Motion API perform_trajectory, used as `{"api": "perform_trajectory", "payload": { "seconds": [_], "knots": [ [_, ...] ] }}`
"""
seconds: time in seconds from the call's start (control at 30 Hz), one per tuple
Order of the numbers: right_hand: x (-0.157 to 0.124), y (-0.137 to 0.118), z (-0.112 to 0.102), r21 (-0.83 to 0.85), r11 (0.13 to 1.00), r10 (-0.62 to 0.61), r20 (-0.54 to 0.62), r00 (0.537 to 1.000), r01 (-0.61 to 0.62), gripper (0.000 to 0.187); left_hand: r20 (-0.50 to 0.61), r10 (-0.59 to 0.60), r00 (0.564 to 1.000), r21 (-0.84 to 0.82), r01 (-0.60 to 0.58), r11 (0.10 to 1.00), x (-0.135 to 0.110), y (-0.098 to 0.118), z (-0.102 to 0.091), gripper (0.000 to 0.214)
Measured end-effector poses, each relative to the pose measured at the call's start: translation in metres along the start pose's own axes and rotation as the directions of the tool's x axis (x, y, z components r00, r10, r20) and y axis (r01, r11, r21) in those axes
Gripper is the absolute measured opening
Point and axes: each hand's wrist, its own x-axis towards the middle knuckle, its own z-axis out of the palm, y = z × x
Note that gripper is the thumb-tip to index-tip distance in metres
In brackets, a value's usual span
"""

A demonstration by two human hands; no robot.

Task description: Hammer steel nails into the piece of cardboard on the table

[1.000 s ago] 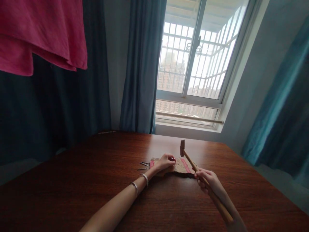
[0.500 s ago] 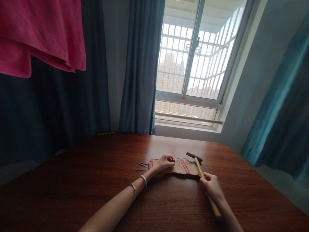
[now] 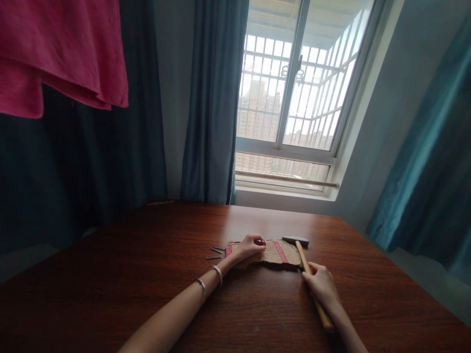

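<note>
My left hand (image 3: 252, 245) is closed in a pinch over a flat piece of cardboard (image 3: 272, 251). What its fingertips hold, if anything, is too small or hidden to make out. The cardboard is tan, dotted with many small marks, and has pink-red bands and ragged edges; my wrist covers part of it. Wrapped round the wooden handle of a hammer (image 3: 303, 258) is my right hand (image 3: 323, 283). The hammer's dark head sits at the far right corner of the cardboard. Several loose nails (image 3: 216, 250) lie just left of the cardboard.
Everything rests on a brown wooden table (image 3: 253, 309). Behind it stand a barred window (image 3: 287, 98) and blue curtains (image 3: 211, 113). A pink cloth (image 3: 73, 54) hangs at the upper left.
The hammer's head has turned, from slanting to nearly level, and my right hand has shifted slightly left with it. My left hand keeps its pinch over the cardboard.
</note>
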Motion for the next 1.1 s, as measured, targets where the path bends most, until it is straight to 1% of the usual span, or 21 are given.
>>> {"api": "perform_trajectory", "payload": {
  "seconds": [0.17, 0.3, 0.5, 0.6, 0.67, 0.77, 0.83, 0.9, 0.97, 1.03, 1.1],
  "knots": [
    [-0.007, -0.004, 0.001, -0.238, 0.971, -0.011, -0.064, 0.998, -0.005, 0.034, -0.009, -0.008, 1.0, 0.003, 0.008, 1.0, 0.002, -0.002, 0.001, 0.03],
    [-0.013, -0.007, 0.0, -0.316, 0.947, 0.043, -0.042, 0.998, -0.055, 0.035, -0.018, 0.03, 0.999, 0.012, -0.03, 0.999, 0.004, -0.007, 0.0, 0.037],
    [-0.013, -0.003, 0.005, -0.324, 0.944, 0.058, -0.038, 0.998, -0.068, 0.04, -0.092, 0.097, 0.991, -0.005, -0.098, 0.995, 0.003, -0.009, 0.0, 0.049],
    [-0.008, 0.006, 0.009, -0.285, 0.956, 0.067, -0.031, 0.997, -0.073, 0.042, -0.124, 0.122, 0.985, -0.007, -0.123, 0.992, 0.001, -0.003, -0.003, 0.052],
    [-0.002, 0.013, 0.011, -0.224, 0.972, 0.067, -0.03, 0.997, -0.072, 0.045, -0.149, 0.121, 0.981, -0.024, -0.126, 0.992, 0.001, 0.003, -0.009, 0.047],
    [0.007, 0.023, 0.012, -0.101, 0.993, 0.052, -0.035, 0.998, -0.055, 0.046, -0.197, 0.112, 0.974, -0.08, -0.13, 0.988, 0.002, 0.011, -0.027, 0.042],
    [0.011, 0.028, 0.011, -0.023, 0.999, 0.033, -0.027, 0.999, -0.033, 0.043, -0.221, 0.087, 0.971, -0.114, -0.114, 0.987, 0.001, 0.013, -0.044, 0.042],
    [0.014, 0.032, 0.011, 0.028, 0.999, 0.018, -0.022, 1.0, -0.017, 0.043, -0.196, 0.039, 0.98, -0.106, -0.06, 0.993, -0.003, 0.012, -0.066, 0.041],
    [0.016, 0.036, 0.013, 0.043, 0.999, 0.019, -0.034, 0.999, -0.017, 0.046, -0.122, -0.013, 0.992, -0.039, 0.009, 0.999, -0.011, 0.006, -0.088, 0.039],
    [0.018, 0.04, 0.015, 0.049, 0.999, 0.014, -0.038, 0.999, -0.012, 0.046, -0.099, -0.061, 0.993, 0.08, 0.069, 0.994, -0.024, -0.001, -0.11, 0.038],
    [0.021, 0.044, 0.018, 0.054, 0.999, 0.004, -0.039, 0.999, -0.002, 0.045, -0.075, -0.045, 0.996, 0.215, 0.06, 0.975, -0.039, -0.009, -0.129, 0.035]
  ]
}}
